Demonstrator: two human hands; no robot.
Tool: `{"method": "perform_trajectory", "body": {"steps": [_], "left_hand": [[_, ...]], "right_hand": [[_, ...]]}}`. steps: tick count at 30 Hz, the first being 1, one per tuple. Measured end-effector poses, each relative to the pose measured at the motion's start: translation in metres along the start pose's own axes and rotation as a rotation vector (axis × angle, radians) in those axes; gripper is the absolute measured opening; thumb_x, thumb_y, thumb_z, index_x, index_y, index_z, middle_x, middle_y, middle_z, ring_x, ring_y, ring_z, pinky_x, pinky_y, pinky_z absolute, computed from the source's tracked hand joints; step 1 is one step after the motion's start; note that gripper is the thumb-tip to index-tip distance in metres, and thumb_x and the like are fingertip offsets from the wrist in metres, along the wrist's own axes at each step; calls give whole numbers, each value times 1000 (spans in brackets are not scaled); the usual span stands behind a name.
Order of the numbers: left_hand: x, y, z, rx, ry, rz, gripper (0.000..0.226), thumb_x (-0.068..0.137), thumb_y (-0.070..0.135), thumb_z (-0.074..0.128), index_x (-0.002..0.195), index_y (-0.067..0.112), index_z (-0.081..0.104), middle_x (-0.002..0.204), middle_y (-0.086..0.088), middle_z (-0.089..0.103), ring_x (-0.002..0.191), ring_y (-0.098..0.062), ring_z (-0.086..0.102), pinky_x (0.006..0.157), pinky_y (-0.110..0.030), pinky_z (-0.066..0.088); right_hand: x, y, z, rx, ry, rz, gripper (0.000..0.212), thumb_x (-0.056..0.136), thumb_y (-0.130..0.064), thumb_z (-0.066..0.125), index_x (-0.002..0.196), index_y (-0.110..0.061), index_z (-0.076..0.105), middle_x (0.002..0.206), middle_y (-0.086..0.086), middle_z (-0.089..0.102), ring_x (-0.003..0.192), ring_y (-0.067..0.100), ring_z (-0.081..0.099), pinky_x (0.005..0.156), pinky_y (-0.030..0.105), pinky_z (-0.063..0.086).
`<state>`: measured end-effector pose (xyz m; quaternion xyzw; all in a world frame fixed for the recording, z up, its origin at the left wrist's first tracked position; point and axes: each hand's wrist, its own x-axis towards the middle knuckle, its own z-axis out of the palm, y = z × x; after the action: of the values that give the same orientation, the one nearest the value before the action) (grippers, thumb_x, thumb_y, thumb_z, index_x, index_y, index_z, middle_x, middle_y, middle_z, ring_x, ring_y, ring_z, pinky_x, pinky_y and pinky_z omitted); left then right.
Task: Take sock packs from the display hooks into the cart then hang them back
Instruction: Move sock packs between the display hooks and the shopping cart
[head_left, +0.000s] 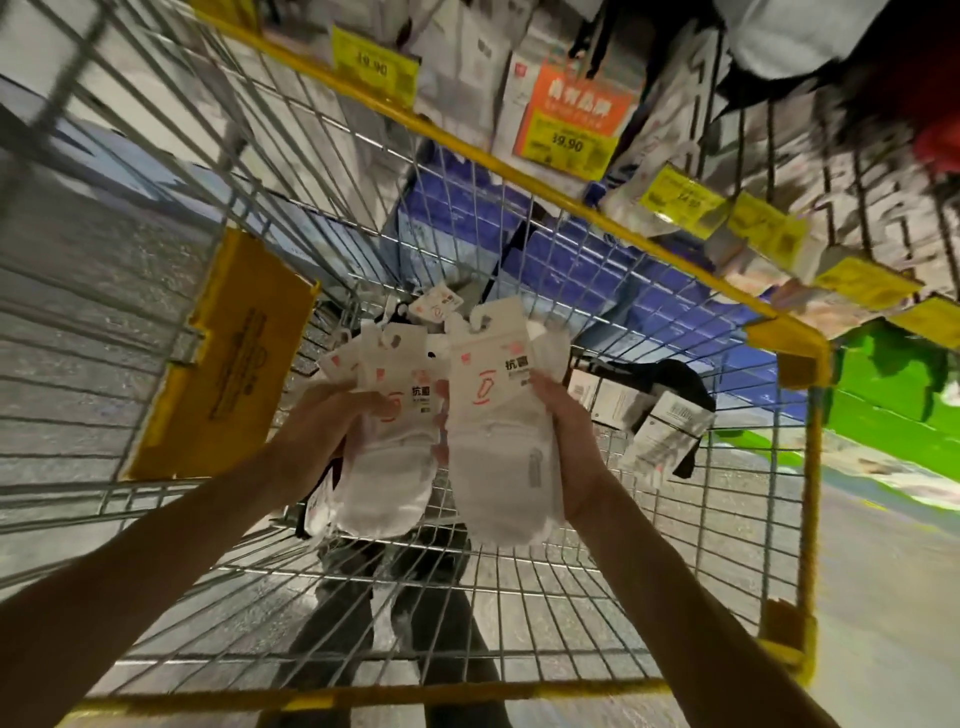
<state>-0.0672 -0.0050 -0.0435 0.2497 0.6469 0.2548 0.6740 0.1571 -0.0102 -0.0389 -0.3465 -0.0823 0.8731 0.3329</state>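
Both my hands are inside the wire cart (613, 332), each gripping white sock packs. My left hand (332, 415) holds a fanned bunch of white sock packs (387, 467) with white header cards. My right hand (566, 431) grips one white sock pack (498, 457) from its right side; its card bears a red outline and black print. The two bunches touch side by side above the cart floor. Dark sock packs (665, 415) with white labels lie in the cart at the right.
The cart has yellow rims and a yellow flap (228, 358) on its left wall. Beyond it hang sock packs on display hooks with yellow price tags (374, 65) and an orange sign (571, 117). Blue boxes (597, 270) and a green surface (893, 400) lie behind the cart.
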Motion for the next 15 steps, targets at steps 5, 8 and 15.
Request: {"method": "perform_trajectory", "body": {"steps": [5, 8, 15], "left_hand": [[-22, 32, 13, -30, -56, 59, 26, 82, -6, 60, 96, 14, 70, 86, -1, 77, 73, -14, 74, 52, -21, 55], [-34, 50, 20, -37, -56, 94, 29, 82, -5, 60, 94, 19, 71, 88, 0, 77, 76, -14, 74, 55, -25, 56], [-81, 118, 39, -24, -66, 151, 23, 82, -3, 64, 102, 7, 70, 97, -8, 76, 88, -23, 73, 63, -29, 58]], "right_hand": [[-24, -17, 31, -136, 100, -34, 43, 78, -27, 58, 117, -10, 66, 116, 20, 67, 103, 36, 65, 91, 49, 53], [-33, -24, 48, -266, 189, -43, 40, 83, -30, 61, 117, -11, 63, 113, 16, 70, 101, 32, 68, 86, 42, 55], [-70, -49, 101, -449, 377, -311, 30, 97, -24, 56, 121, -6, 60, 112, 14, 71, 103, 30, 69, 89, 45, 56]]}}
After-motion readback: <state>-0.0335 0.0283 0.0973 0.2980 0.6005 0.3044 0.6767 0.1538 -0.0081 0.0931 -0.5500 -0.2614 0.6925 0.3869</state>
